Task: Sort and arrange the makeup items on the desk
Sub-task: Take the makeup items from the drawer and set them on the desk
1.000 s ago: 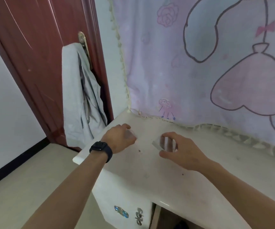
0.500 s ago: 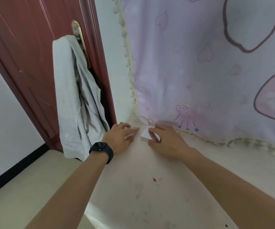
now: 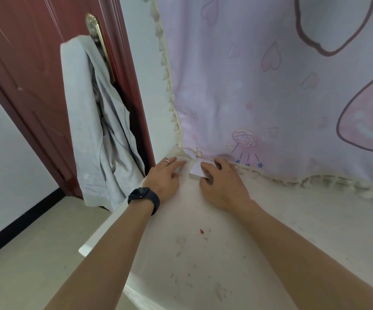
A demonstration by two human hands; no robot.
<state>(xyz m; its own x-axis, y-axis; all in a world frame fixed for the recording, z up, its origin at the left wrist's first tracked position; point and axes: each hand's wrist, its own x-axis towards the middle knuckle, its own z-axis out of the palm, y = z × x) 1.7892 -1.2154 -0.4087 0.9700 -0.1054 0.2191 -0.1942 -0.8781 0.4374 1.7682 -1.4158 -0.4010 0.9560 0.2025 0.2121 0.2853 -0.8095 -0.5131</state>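
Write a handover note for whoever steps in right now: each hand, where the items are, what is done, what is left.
Left hand: resting on the desk at its back left corner, fingers over a small clear item that is barely visible.
Right hand: on a flat pale case, pushed up against the curtain in the same corner.
Done: both items brought to that corner.
Left: let go of both; no other makeup shows in this view.

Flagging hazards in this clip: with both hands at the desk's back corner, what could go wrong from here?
The clear case under the right hand sits against the curtain fringe, which could snag or hide it. The left hand works close to the desk edge; a small item nudged there might drop to the floor.
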